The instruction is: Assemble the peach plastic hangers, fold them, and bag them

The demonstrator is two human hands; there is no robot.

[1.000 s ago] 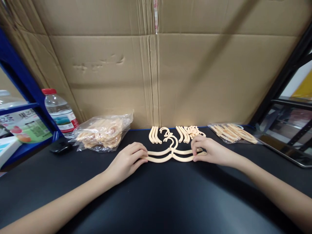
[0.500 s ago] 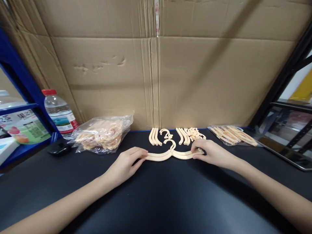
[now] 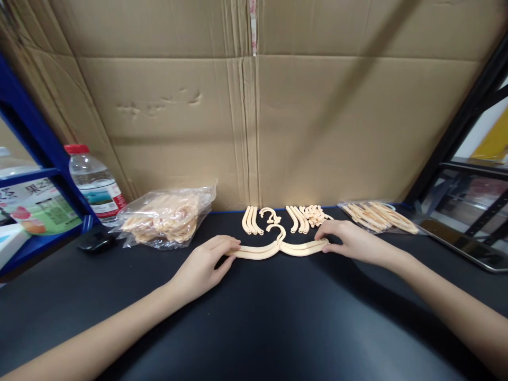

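Note:
A cream plastic clothes hanger (image 3: 260, 252) lies on the black tabletop, its hook pointing away from me and its two curved arms spread sideways. My left hand (image 3: 210, 260) pinches the tip of its left arm between thumb and fingers. At the opposite end, my right hand (image 3: 346, 241) is closed on the tip of the right arm. Just behind the hanger are loose curved hanger arms (image 3: 251, 220) and a few loose hooks (image 3: 270, 215). More curved arms (image 3: 297, 219) lie to their right, beside a pile of small cream parts (image 3: 316, 214).
A clear bag of cream parts (image 3: 162, 217) lies at the back left, near a red-capped water bottle (image 3: 95, 182) and a black mouse-like object (image 3: 95, 239). Another bag (image 3: 379, 217) and a phone-like slab (image 3: 460, 243) are at right. Cardboard (image 3: 178, 106) walls the back.
My right hand has slid outward along the hanger's right arm to its tip, uncovering more of it. My left hand still grips the left end. The view has shifted slightly.

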